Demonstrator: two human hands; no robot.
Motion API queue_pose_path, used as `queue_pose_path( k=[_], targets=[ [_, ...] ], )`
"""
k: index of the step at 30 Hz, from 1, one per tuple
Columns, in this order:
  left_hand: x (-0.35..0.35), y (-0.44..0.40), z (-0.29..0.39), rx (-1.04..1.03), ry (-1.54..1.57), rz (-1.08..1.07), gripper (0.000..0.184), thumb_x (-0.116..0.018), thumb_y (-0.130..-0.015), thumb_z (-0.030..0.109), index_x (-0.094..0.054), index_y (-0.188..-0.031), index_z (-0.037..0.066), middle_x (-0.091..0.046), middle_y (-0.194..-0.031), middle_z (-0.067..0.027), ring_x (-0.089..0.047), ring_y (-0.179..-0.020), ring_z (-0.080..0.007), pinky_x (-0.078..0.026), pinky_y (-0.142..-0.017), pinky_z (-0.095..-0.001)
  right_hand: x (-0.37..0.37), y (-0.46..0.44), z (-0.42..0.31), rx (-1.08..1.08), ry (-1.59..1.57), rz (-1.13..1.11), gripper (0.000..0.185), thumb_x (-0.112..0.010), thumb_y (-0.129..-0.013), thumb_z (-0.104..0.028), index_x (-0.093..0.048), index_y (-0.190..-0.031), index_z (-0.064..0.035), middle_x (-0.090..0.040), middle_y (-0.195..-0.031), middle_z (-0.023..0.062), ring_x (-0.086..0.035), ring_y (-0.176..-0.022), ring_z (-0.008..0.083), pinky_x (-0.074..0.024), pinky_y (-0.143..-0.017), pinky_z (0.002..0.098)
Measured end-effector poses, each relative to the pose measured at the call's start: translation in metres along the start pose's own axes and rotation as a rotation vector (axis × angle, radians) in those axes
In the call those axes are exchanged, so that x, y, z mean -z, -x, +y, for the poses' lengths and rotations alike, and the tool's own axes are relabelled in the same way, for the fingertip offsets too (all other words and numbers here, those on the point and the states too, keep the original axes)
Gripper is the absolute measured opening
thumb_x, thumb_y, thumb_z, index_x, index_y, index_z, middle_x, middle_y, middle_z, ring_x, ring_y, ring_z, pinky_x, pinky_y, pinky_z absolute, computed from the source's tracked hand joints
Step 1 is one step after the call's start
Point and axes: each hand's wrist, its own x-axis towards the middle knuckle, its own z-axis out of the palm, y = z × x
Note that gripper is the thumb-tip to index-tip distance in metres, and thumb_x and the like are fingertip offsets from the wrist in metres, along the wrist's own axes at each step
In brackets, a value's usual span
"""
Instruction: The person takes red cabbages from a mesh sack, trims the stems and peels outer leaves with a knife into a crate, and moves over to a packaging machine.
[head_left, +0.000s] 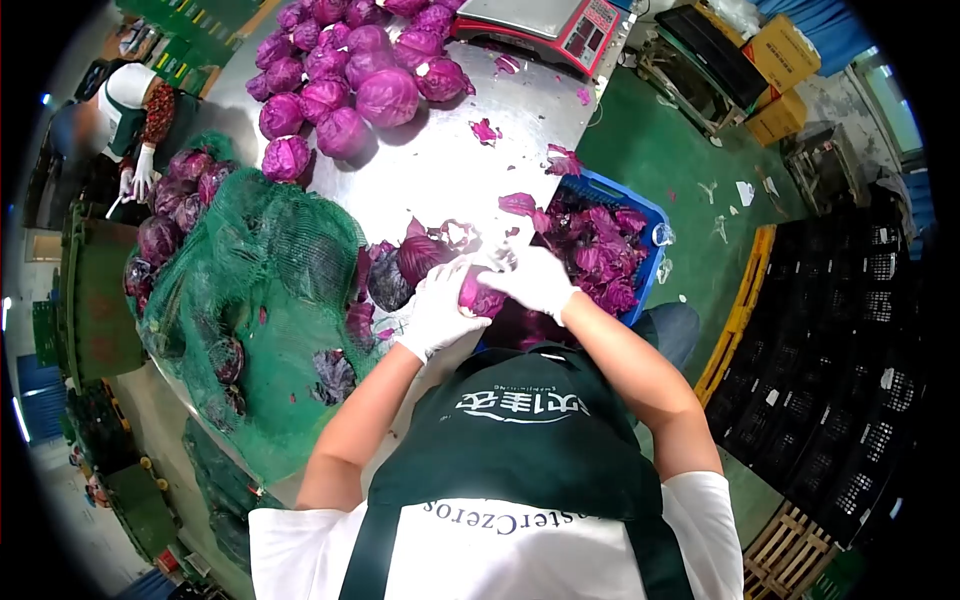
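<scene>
Looks like leaf trimming's going on: left hand (440, 306) is cupping a cabbage (482, 296) mid-frame, fingers curling round it. Right hand (532, 282) is touching its upper side, but glare's hiding the fingertips, so can't tell their grip. Next pull's probably needing a steady left hold.

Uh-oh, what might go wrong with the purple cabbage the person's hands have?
The round purple cabbage between the white-gloved left hand and white-gloved right hand might slip, perhaps into the blue plastic crate of purple leaves. The loose purple leaf at the edge of the shiny metal table could slide off.
</scene>
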Motion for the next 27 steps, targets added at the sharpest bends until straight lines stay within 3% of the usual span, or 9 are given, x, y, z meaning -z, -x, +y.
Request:
queue_pose_path(
  k=[4,7,10,14,16,17,20,22,27],
  targets=[
    [-0.002,-0.001,0.002,-0.018,-0.05,0.001,0.105,-0.084,-0.061,0.044,-0.036,-0.147,0.006,-0.043,-0.144,-0.0144,-0.039,-0.132,-0.0332,-0.031,-0.111,-0.0456,-0.012,-0.004,0.009,-0.284,-0.584,-0.207,0.048,-0.075,-0.081,-0.031,-0.059,-0.116,-0.0032,-0.066,-0.083,0.0152,-0.064,-0.065,0.0251,-0.052,-0.061,0.0358],
    [-0.007,0.002,0.002,-0.036,-0.08,-0.002,0.106,-0.083,-0.062,0.045,-0.034,-0.148,0.006,-0.042,-0.145,-0.0148,-0.038,-0.133,-0.0333,-0.03,-0.11,-0.0463,-0.019,-0.005,0.018,-0.399,-0.596,-0.228,0.046,-0.072,-0.077,-0.024,-0.06,-0.112,0.0024,-0.069,-0.092,0.0209,-0.067,-0.074,0.0368,-0.0549,-0.069,0.037],
    [-0.009,-0.001,0.009,-0.04,-0.105,-0.006,0.105,-0.082,-0.063,0.045,-0.035,-0.148,0.007,-0.042,-0.145,-0.0148,-0.039,-0.133,-0.0329,-0.03,-0.11,-0.0463,-0.023,-0.001,0.02,-0.132,-0.241,0.021,0.036,-0.071,-0.075,-0.021,-0.064,-0.102,0.0016,-0.069,-0.088,0.0212,-0.067,-0.072,0.0355,-0.0551,-0.07,0.038],
    [-0.009,0.001,0.006,-0.038,-0.065,0.014,0.104,-0.083,-0.062,0.044,-0.035,-0.147,0.007,-0.043,-0.145,-0.0149,-0.039,-0.133,-0.0329,-0.031,-0.11,-0.0466,0.008,-0.02,0.077,-0.047,0.279,0.025,0.026,-0.063,-0.08,-0.025,-0.068,-0.092,-0.0025,-0.069,-0.085,0.0199,-0.068,-0.082,0.0355,-0.0545,-0.076,0.0399],
    [-0.004,0.001,0.002,-0.023,-0.032,0.032,0.104,-0.083,-0.062,0.043,-0.036,-0.147,0.007,-0.043,-0.145,-0.015,-0.039,-0.134,-0.0329,-0.031,-0.11,-0.0465,0.019,-0.01,0.078,-0.414,-0.018,0.214,0.023,-0.062,-0.082,-0.023,-0.068,-0.09,-0.0029,-0.07,-0.084,0.0178,-0.068,-0.081,0.0327,-0.0542,-0.076,0.0392],
    [-0.002,0.001,0.001,-0.01,-0.018,0.04,0.104,-0.083,-0.062,0.043,-0.036,-0.147,0.007,-0.043,-0.145,-0.0152,-0.039,-0.134,-0.033,-0.031,-0.111,-0.0464,0.017,-0.001,0.076,-0.345,-0.104,0.216,0.027,-0.065,-0.082,-0.028,-0.067,-0.088,-0.0018,-0.07,-0.083,0.0164,-0.069,-0.081,0.0303,-0.0542,-0.076,0.037],
    [-0.007,0.001,0.001,-0.008,-0.016,0.046,0.103,-0.082,-0.062,0.044,-0.038,-0.146,0.007,-0.042,-0.145,-0.0157,-0.039,-0.134,-0.0328,-0.031,-0.111,-0.046,0.01,0.023,0.011,-0.148,-0.017,-0.016,0.056,-0.072,-0.079,-0.043,-0.061,-0.116,-0.0009,-0.07,-0.091,0.0152,-0.069,-0.083,0.0271,-0.0529,-0.078,0.034],
    [-0.008,0.0,-0.002,-0.047,-0.052,0.047,0.103,-0.082,-0.062,0.045,-0.037,-0.146,0.007,-0.042,-0.145,-0.0159,-0.039,-0.135,-0.0321,-0.031,-0.112,-0.0462,-0.014,0.02,0.012,-0.009,0.078,-0.023,0.065,-0.067,-0.077,-0.051,-0.06,-0.121,-0.0043,-0.068,-0.104,0.0214,-0.065,-0.098,0.0375,-0.0507,-0.088,0.0417],
    [0.018,0.018,-0.006,-0.043,0.013,0.016,0.102,-0.083,-0.064,0.033,-0.032,-0.149,0.009,-0.033,-0.152,-0.0193,-0.035,-0.138,-0.0336,-0.024,-0.116,-0.0471,-0.018,-0.009,0.051,-0.169,-0.094,0.019,0.035,-0.061,-0.083,-0.035,-0.068,-0.094,-0.0035,-0.067,-0.091,0.0249,-0.066,-0.082,0.0393,-0.0531,-0.074,0.0458]
  ],
)
